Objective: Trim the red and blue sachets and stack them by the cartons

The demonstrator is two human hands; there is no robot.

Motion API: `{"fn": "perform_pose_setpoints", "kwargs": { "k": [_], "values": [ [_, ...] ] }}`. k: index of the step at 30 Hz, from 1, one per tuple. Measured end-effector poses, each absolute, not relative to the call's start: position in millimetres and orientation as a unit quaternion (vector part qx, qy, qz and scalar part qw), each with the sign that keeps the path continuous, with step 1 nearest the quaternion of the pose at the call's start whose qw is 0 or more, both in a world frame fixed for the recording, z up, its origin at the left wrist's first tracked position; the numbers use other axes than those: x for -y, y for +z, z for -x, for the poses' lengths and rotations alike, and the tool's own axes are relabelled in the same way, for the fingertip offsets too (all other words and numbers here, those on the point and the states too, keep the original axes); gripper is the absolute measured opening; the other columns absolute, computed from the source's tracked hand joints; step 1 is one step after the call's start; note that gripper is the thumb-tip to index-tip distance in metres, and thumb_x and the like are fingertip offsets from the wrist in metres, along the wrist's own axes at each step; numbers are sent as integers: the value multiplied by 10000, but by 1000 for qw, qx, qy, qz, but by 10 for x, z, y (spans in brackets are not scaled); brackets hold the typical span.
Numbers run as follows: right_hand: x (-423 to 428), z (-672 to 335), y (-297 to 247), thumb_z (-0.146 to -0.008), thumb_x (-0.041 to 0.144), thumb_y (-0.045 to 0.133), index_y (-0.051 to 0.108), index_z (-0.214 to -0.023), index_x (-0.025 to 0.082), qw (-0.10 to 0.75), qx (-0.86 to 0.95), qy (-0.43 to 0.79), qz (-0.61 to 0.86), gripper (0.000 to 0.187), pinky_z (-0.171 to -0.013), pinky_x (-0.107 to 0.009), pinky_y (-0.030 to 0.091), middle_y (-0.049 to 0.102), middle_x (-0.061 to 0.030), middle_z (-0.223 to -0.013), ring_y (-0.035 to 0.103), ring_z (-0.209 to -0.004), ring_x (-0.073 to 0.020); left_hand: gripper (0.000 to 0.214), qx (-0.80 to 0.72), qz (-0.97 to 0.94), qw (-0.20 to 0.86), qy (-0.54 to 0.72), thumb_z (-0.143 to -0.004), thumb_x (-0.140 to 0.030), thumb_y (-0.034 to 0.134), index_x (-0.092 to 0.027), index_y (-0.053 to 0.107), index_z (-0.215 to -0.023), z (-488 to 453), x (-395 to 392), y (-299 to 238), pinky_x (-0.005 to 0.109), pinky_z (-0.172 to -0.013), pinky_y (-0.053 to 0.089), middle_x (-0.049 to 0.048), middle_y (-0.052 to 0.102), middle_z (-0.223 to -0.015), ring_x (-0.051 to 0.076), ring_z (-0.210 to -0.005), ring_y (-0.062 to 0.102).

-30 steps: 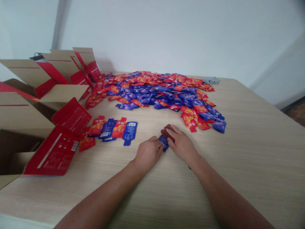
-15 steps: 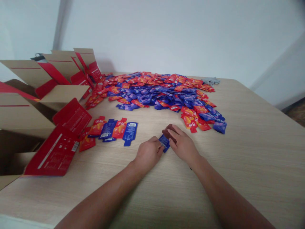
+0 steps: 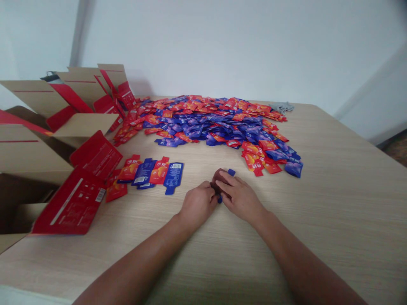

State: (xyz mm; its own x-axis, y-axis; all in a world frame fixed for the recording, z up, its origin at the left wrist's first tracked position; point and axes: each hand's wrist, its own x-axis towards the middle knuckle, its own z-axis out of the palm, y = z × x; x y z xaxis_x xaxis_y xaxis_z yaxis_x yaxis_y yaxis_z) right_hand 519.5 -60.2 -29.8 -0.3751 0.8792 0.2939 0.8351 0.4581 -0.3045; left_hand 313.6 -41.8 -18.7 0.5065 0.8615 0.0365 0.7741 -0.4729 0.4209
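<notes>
My left hand and my right hand meet at the middle of the wooden table, both closed on a small blue packet that lies against the tabletop. Only the packet's far corner and a strip between my fingers show; my right fingers lie over the rest. A short row of red and blue packets is laid out side by side to the left of my hands. A big heap of red and blue packets covers the far half of the table.
Open cardboard boxes with red flaps stand along the left edge, one red flap resting on the table. A grey cloth lies at the far edge behind the heap. A white wall rises behind.
My right hand has slid a little left and nearer over the blue packet, covering more of it. Its far corner now pokes out beyond my fingers. My left hand has barely moved.
</notes>
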Motion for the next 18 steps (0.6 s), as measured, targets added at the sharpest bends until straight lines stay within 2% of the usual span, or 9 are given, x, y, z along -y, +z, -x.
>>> {"fn": "perform_pose_setpoints", "kwargs": {
  "k": [5,18],
  "values": [
    [551,-5231,-387,-960,195,626,728,-1419,275,247,799,89,541,477,-1193,-489,531,519,-73,-1673,622,-1413,-289,206,-477,-846,198,133,-1021,-273,609,-221,805,-985,-3132,423,-157,273,-786,526,61,731,-1070,178,-897,700],
    [483,-5341,-458,-992,249,591,700,-1449,184,265,722,38,638,475,-1206,-488,513,522,-147,-1659,583,-1460,-317,241,-489,-841,203,115,-1038,-316,607,-213,791,-922,-3153,421,-92,270,-722,486,53,718,-1042,166,-824,682]
  ]
}}
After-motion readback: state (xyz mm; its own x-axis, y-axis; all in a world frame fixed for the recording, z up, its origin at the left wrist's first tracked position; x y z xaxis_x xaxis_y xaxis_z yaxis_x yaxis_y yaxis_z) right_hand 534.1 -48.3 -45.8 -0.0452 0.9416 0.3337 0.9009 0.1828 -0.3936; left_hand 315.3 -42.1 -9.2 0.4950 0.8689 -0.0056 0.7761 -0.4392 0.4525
